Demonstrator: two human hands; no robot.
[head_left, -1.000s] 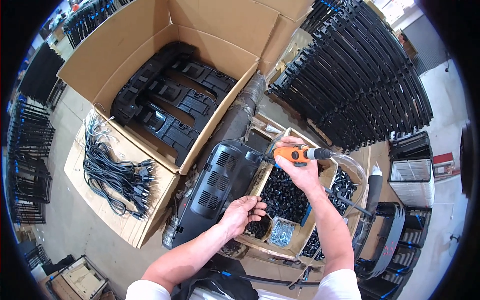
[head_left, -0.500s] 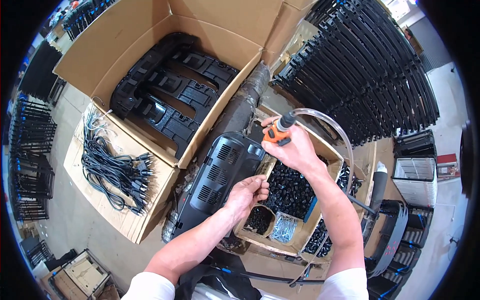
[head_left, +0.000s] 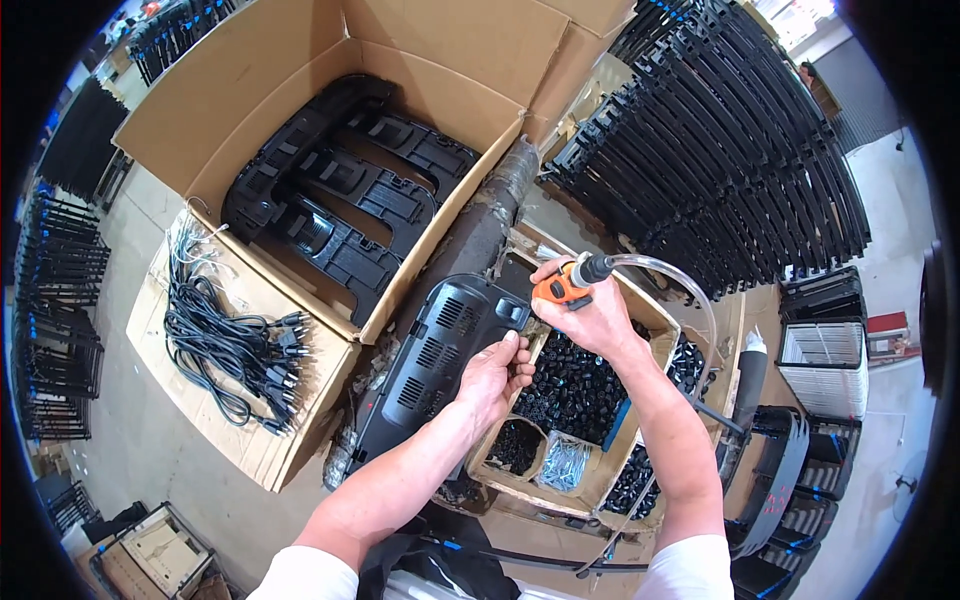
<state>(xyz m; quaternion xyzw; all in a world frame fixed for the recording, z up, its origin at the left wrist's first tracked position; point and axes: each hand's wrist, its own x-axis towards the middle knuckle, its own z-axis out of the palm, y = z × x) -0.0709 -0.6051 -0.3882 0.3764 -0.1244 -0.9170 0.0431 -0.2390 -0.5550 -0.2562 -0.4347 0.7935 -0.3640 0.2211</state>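
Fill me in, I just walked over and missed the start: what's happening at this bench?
A person is working on a black vented housing lying on the bench. The right hand grips an orange powered driver with a clear hose and points it at the housing's upper corner, while the left hand rests fingertips on its edge. Beside it, a cardboard tray holds small black parts and screws. A big carton of black panels stands open behind.

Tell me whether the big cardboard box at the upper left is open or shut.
Open: the big cardboard box has its flaps folded outward, and the black plastic panels stacked inside show from above.
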